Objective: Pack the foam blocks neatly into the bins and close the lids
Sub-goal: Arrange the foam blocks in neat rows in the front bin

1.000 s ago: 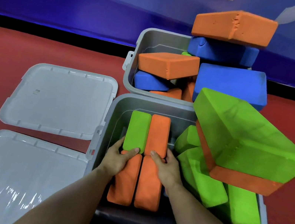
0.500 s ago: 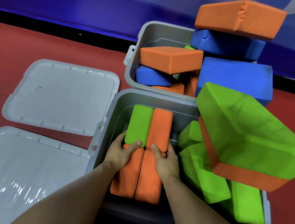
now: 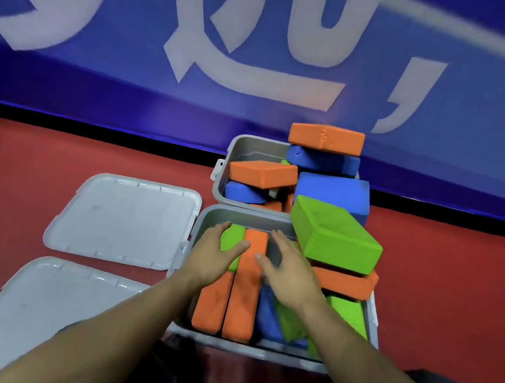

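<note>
The left hand [image 3: 216, 257] lies palm-down with fingers spread over the small green block [image 3: 231, 243] at the far left of the near bin [image 3: 371, 314], gripping nothing; the right hand [image 3: 290, 269] hangs open beside it at frame centre, fingers loosely splayed and blurred, so contact with anything beneath cannot be determined; between the hands stands an upright orange block [image 3: 255, 245], with two more orange blocks [image 3: 226, 307] packed side by side nearer the bottom of the frame; a blue block [image 3: 267, 314] and tilted green blocks [image 3: 346, 314] fill the right side of the bin; a large green block [image 3: 333, 236] rests on an orange slab [image 3: 346, 282] over the right rim; the far bin [image 3: 234, 154], above centre, holds a loose pile of orange and blue blocks [image 3: 326, 138]; two grey lids [image 3: 126, 220] lie open on the red floor [image 3: 49, 157] at the left.
</note>
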